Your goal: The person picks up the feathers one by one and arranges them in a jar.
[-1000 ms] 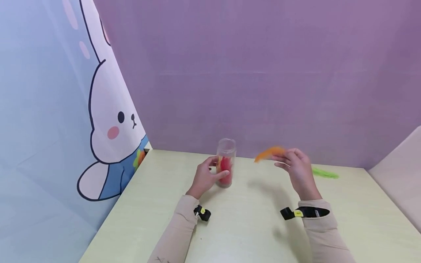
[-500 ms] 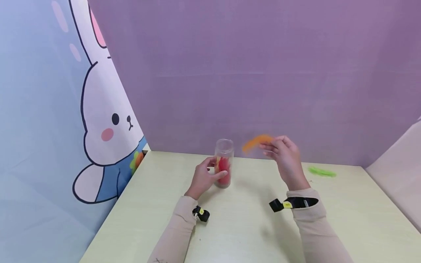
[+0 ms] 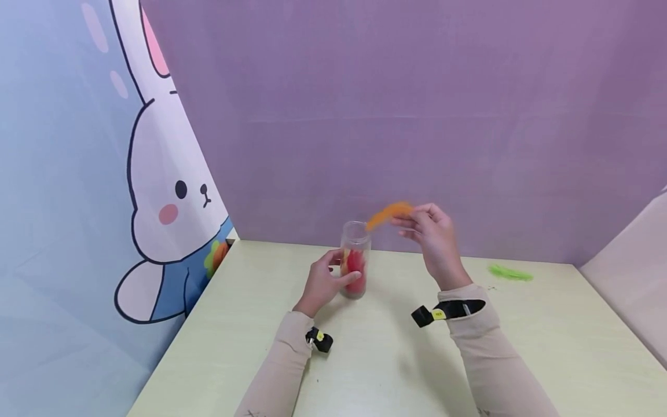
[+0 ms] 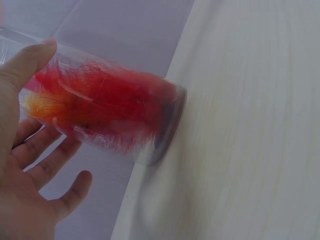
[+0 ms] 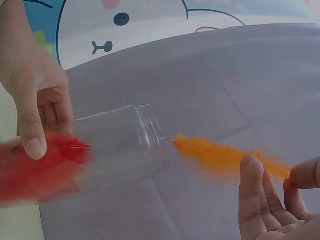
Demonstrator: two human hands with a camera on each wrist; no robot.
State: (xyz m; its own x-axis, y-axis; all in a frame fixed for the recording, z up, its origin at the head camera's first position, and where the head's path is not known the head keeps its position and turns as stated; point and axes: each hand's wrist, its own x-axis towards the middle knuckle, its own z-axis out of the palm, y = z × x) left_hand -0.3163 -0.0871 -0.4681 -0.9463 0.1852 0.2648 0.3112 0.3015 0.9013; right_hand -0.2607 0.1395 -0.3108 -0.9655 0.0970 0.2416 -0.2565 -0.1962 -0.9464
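A clear glass jar [image 3: 356, 233] stands upright on the table, its mouth uncovered. Red and yellow-orange feathers [image 4: 110, 100] fill its lower part. My left hand [image 3: 321, 282] grips the jar from the left, thumb across the front and fingers behind. An orange feather [image 5: 215, 154] is pinched at one end between the thumb and fingers of my right hand [image 3: 433, 237]. The feather's free tip points down and left, right at the jar's rim in the head view. In the right wrist view that tip lies just outside the threaded mouth.
A bright green feather [image 3: 510, 273] lies on the pale table [image 3: 375, 359] at the right. Behind the table rises a purple backdrop [image 3: 417, 116]. A blue sheet with a cartoon rabbit [image 3: 161, 197] hangs on the left, and a whitish panel [image 3: 630, 272] borders the right side.
My right hand has carried the orange feather left and upward, from well right of the jar to its rim. My left hand keeps its hold on the jar, which stays in place.
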